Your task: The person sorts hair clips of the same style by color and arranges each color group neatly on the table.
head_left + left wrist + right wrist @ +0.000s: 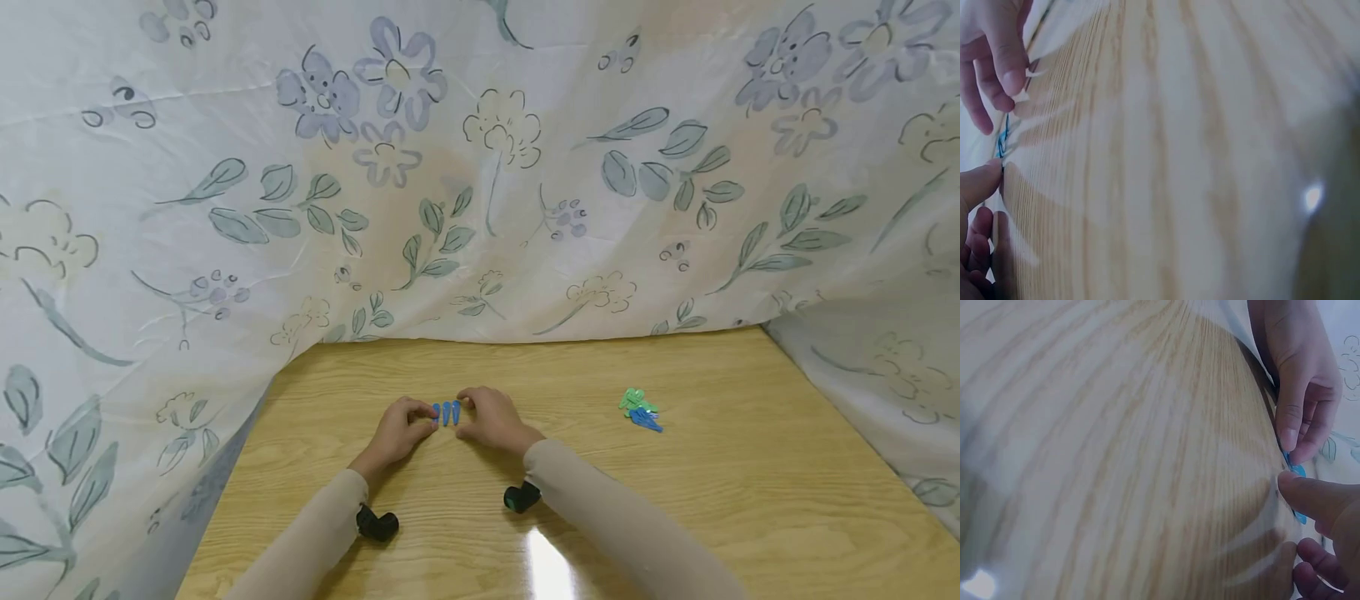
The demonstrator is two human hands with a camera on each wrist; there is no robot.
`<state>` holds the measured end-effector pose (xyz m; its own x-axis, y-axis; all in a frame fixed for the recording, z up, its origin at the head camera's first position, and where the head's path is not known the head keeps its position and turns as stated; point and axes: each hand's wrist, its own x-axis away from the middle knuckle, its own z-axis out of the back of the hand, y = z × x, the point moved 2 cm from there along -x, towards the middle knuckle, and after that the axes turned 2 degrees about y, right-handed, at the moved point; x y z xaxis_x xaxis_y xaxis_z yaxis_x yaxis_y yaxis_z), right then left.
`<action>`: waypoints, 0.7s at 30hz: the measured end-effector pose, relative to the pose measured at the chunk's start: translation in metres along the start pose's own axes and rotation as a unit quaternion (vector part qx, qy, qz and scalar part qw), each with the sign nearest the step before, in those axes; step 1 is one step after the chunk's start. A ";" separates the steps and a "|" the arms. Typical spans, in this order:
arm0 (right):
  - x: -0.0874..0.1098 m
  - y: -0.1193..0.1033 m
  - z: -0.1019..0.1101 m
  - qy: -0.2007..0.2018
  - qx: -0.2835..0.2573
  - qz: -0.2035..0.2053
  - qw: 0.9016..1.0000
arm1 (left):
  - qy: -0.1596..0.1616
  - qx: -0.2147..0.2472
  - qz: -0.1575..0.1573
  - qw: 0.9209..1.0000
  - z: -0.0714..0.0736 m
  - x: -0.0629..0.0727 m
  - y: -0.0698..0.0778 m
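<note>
Three small teardrop-shaped blue hair clips (pixel 446 413) stand side by side in a short row on the wooden table in the head view. My left hand (pixel 396 429) pinches the leftmost clip (pixel 436 412) between thumb and index finger. At the row's other end, my right hand (pixel 495 419) arches beside the rightmost clip (pixel 456 412), thumb and fingers spread apart around its ends. In the right wrist view, blue clips (pixel 1298 470) show between the two hands, partly covered by the right thumb (pixel 1300 490). The left wrist view catches them edge-on as a thin blue strip (pixel 1002 140).
A small pile of green clips (pixel 634 402) and blue clips (pixel 646 419) lies to the right on the table (pixel 750 467). Flowered cloth (pixel 480 208) hangs behind the table and along both sides. Black wrist cameras (pixel 377 525) sit under both sleeves.
</note>
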<state>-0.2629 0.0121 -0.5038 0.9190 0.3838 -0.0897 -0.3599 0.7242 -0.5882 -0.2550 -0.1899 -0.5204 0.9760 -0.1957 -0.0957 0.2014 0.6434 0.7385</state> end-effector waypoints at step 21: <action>0.022 0.002 0.029 -0.010 -0.026 -0.027 0.999 | 0.020 0.005 0.000 1.000 -0.002 -0.005 -0.004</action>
<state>-0.2482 0.0393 -0.4836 0.9331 0.3572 -0.0409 -0.3010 0.7138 -0.6324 -0.2608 -0.1906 -0.5242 0.9787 -0.1650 -0.1223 0.2004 0.6362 0.7451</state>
